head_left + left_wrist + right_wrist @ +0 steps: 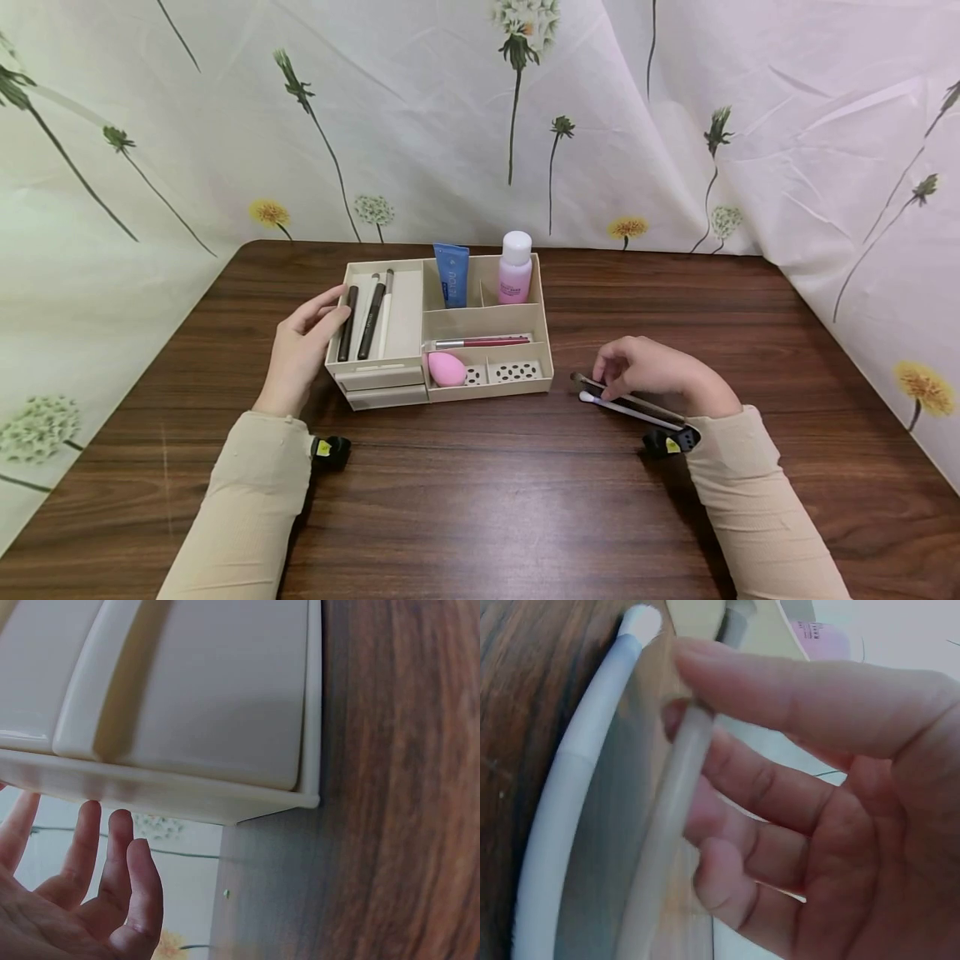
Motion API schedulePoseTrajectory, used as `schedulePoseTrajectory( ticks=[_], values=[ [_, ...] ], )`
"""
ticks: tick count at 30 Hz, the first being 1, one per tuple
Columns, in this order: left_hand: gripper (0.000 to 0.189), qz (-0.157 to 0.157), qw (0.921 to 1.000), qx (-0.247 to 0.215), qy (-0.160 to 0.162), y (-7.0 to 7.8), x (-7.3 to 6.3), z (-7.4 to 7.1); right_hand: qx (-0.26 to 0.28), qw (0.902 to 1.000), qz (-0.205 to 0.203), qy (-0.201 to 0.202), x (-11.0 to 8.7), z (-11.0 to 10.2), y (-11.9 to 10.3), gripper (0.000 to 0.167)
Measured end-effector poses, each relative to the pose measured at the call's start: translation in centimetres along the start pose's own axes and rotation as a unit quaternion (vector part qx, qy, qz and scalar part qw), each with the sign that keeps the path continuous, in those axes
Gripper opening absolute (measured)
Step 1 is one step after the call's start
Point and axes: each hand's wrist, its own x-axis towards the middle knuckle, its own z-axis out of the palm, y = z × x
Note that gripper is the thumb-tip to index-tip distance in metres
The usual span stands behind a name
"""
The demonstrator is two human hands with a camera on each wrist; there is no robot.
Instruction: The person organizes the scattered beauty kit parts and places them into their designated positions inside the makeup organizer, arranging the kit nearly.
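Note:
My right hand (648,371) pinches a makeup brush (664,825) with a pale handle and dark bristles between thumb and fingers. Beside it on the table lies a white makeup brush (562,810) with a white tip, apart from the fingers. My left hand (296,354) rests against the left side of a cream organizer (382,375). Its fingertips touch the outer wall, fingers loosely bent, with the thumb near the rim. Several makeup brushes (371,321) lie in the organizer's left top tray, one dark-handled brush (348,325) close to the left thumb.
The organizer's right compartments hold a blue tube (452,275), a pink bottle (515,271) with a white cap, a red and silver pen-like item (487,342) and a pink makeup sponge (446,369). Drawers (386,396) sit under the left tray. A floral cloth (420,125) hangs behind the wooden table (480,517).

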Motion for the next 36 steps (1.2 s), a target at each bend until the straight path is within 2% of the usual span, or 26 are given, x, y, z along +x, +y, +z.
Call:
schedulePoseTrajectory(
  ticks=[8,14,17,25,36],
  values=[
    [0.048,0.008,1.0000,0.000,-0.001,0.0,0.0,0.0,-0.003,0.9963,-0.019,0.084,-0.4,-0.1,-0.9,0.018],
    [0.048,0.011,0.9999,0.001,-0.001,0.1,-0.1,0.0,-0.029,0.9858,-0.039,0.161,-0.6,-0.3,-2.0,0.022],
    [0.048,0.010,0.9999,0.003,-0.001,0.1,-0.1,0.0,-0.010,0.9817,-0.039,0.186,-0.6,-0.3,-2.6,0.025],
    [0.048,0.002,1.0000,0.004,-0.003,0.0,0.0,-0.1,0.088,0.9723,-0.030,0.215,-0.4,0.0,-3.5,0.027],
    [0.048,-0.002,0.9999,0.011,-0.003,0.1,-0.1,0.0,0.142,0.9620,-0.050,0.227,-0.4,0.7,-4.6,0.029]
  ],
)
